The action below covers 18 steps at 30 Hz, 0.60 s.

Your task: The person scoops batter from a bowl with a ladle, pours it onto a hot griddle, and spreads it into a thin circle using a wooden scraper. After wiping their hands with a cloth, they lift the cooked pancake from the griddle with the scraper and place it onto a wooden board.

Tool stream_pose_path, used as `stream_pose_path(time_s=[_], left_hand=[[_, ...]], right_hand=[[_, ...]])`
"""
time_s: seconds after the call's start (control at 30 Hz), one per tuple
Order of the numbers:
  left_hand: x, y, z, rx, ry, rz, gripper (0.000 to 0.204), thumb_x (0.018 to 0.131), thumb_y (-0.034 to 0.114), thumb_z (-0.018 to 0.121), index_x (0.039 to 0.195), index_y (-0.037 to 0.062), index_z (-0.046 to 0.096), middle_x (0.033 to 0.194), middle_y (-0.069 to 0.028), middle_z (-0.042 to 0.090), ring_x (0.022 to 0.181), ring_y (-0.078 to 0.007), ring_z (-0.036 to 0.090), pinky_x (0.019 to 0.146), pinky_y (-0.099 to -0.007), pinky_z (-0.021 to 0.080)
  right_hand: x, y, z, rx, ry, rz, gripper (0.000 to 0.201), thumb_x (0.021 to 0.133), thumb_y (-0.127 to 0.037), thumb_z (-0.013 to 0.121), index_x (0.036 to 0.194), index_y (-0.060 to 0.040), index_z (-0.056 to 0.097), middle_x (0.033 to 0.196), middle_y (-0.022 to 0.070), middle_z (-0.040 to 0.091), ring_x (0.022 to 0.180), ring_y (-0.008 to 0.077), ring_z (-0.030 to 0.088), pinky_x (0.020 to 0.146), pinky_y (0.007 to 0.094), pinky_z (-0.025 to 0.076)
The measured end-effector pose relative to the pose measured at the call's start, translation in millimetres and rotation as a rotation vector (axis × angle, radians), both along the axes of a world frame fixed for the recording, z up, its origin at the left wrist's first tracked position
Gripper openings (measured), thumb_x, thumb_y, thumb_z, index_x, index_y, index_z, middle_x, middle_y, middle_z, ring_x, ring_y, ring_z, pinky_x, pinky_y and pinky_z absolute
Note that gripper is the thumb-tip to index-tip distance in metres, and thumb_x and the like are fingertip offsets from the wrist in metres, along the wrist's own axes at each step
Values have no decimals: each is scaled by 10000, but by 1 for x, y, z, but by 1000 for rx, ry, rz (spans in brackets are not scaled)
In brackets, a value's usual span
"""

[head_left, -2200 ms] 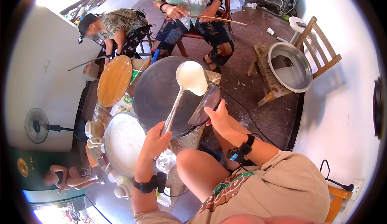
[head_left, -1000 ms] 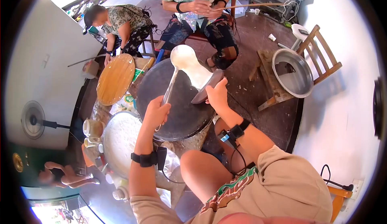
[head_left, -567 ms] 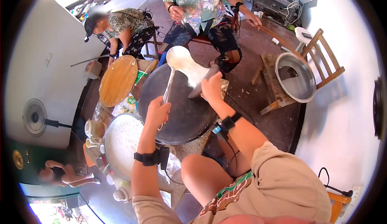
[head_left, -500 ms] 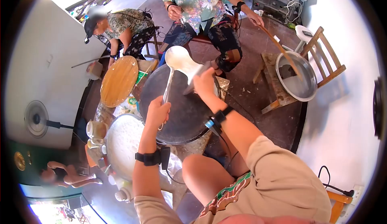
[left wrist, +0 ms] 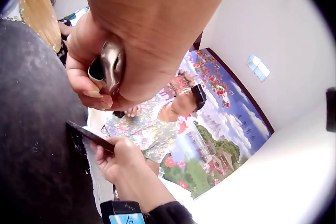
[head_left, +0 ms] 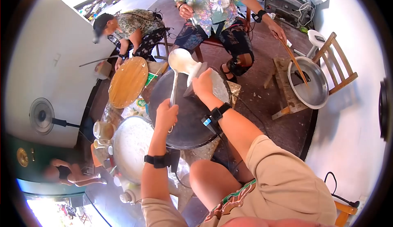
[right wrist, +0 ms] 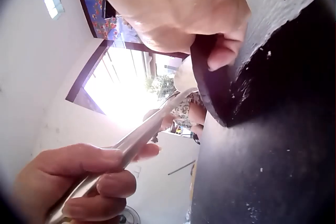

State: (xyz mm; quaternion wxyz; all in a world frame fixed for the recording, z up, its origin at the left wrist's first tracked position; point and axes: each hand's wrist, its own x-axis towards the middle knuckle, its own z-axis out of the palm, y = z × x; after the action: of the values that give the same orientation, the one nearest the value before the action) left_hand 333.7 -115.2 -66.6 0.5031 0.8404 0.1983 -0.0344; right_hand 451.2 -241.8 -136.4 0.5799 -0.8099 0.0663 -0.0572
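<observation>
My left hand (head_left: 166,116) grips the handle of a metal ladle (head_left: 173,90), whose white-coated bowl is over the far edge of a round dark griddle (head_left: 180,129). White batter (head_left: 191,68) stretches between that bowl and a dark, curved-edged scraper (right wrist: 212,90). My right hand (head_left: 203,86) holds the scraper tilted close over the griddle, fingers bent around its upper edge in the right wrist view. A thin white layer (head_left: 221,90) covers the griddle's right side. The left wrist view shows the curled end of the ladle handle (left wrist: 112,64) inside my left fist.
Left of the griddle stands a wide basin (head_left: 116,137) of white mixture, with jars (head_left: 103,131) beside it. A round wooden board (head_left: 129,82) lies behind. At right, a seated person (head_left: 217,14) holds a stick (head_left: 297,61) into a metal basin (head_left: 323,100) on a wooden chair (head_left: 346,82).
My right hand has swept the scraper leftward and away across the griddle towards the ladle, leaving a white layer behind. The seated person has moved the stick into the basin.
</observation>
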Motion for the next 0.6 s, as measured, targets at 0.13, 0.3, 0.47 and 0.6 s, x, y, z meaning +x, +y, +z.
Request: stream_pose_path(time_s=[0.13, 0.3, 0.47, 0.6], left_hand=[[-1, -2, 2, 24, 9, 26, 191, 755, 117, 515, 863, -29, 576, 606, -69, 551, 432, -138, 522, 399, -296, 415], [-9, -9, 5, 47, -4, 74, 215, 754, 111, 508, 902, -28, 579, 608, -73, 553, 441, -141, 527, 403, -298, 421], [-14, -7, 6, 79, 10, 102, 199, 771, 105, 509, 911, -22, 572, 599, -42, 533, 418, -125, 506, 377, -284, 400], [-22, -8, 11, 50, 10, 164, 176, 758, 99, 503, 866, -26, 565, 613, -86, 556, 452, -158, 539, 410, -313, 425]], right_hand=[[3, -18, -11, -41, -44, -49, 635, 780, -149, 510, 1257, 163, 231, 1110, 389, 489, 1017, 465, 522, 901, 469, 407], [5, -1, -3, 1, -16, -33, 611, 774, -146, 507, 1251, 129, 242, 1015, 391, 526, 922, 495, 541, 852, 505, 418], [14, 23, -10, -15, 32, 167, 608, 773, -163, 502, 1258, 126, 275, 1115, 376, 496, 967, 498, 524, 871, 498, 413], [9, -3, 12, 8, 47, -110, 592, 788, -156, 484, 1265, 134, 287, 1014, 353, 564, 896, 481, 571, 819, 503, 446]])
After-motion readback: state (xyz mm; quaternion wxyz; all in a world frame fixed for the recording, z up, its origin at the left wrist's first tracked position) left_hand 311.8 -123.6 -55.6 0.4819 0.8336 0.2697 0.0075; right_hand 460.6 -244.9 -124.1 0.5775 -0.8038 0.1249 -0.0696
